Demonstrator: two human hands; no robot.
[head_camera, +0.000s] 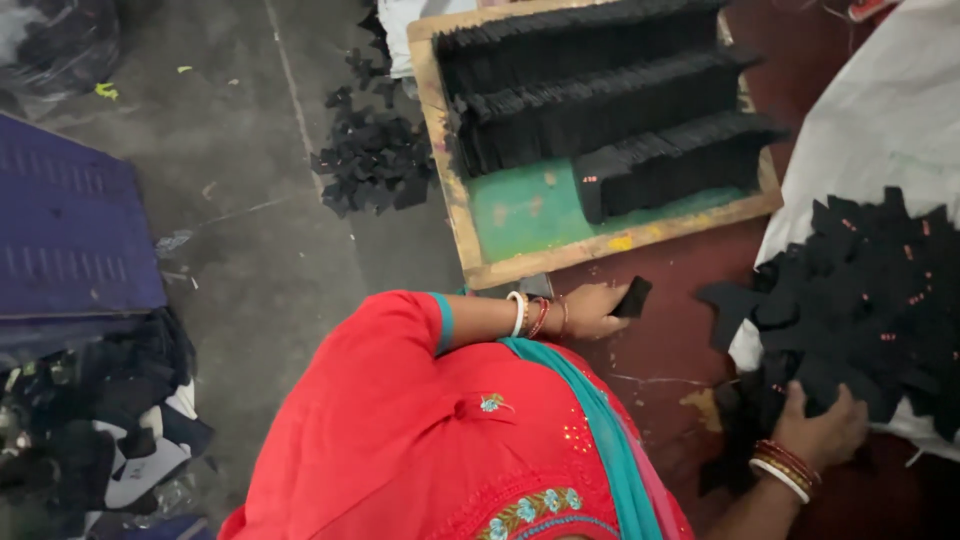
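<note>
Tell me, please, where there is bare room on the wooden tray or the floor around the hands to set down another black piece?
The wooden tray has a bare green strip along its near edge, in front of the rows of black pieces. The red floor between the left hand and the right hand is open too. The white sack is crowded by the loose heap.

A grey concrete floor (250, 250) is taken as landmark. At its left edge a blue ribbed panel (70, 230) is laid flat. Below that panel, at the floor's lower-left corner, a heap of dark and white scraps (100, 440) is seen. At the floor's upper-left corner a dark plastic bag (55, 45) is partly visible, with small yellow-green bits (106, 91) lying just beside it. A thin pale line (290, 90) is marked along the floor's upper middle.
</note>
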